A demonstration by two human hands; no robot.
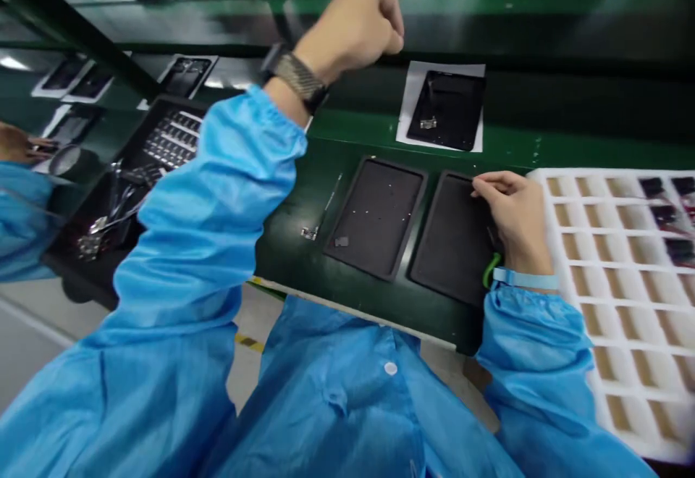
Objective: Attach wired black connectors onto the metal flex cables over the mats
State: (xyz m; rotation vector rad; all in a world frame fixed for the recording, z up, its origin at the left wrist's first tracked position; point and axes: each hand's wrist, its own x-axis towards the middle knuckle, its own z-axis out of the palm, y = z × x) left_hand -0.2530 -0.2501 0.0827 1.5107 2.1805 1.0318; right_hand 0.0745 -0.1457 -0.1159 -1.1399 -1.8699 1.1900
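Since the green counter (pixel 282 261) carries so many loose, tiny parts, good work here seems to rest on small, calm movements. At the counter's right end lies the white compartment tray (pixel 586 246); the right wrist is close to its left edge, so that forearm is best kept from nudging it. Beyond the left sleeve (pixel 206 195), a dark bin (pixel 92 282) holds metal parts, and the sleeve should clear its rim. Nearer the counter's front edge, 2 flat black trays lie side by side: the left-hand flat tray (pixel 374 239), dotted with specks, and the right-hand flat tray (pixel 450 239). Beyond their back edges, a white sheet (pixel 405 123) bears 1 dark panel (pixel 448 105).

The right hand (pixel 515 214) has thumb and forefinger pressed together at the back right corner of the right-hand flat tray; whether anything sits between them is unclear. A light touch there should avoid tipping the tray. The left hand (pixel 361 22) hangs high, fingers curled and blurred; what it holds, if anything, cannot be told. Lowering it slowly would suit pieces this small: 1 metal part (pixel 310 232) beside the left-hand tray's left edge, and 1 dark chip (pixel 342 242) in that tray's front left corner.
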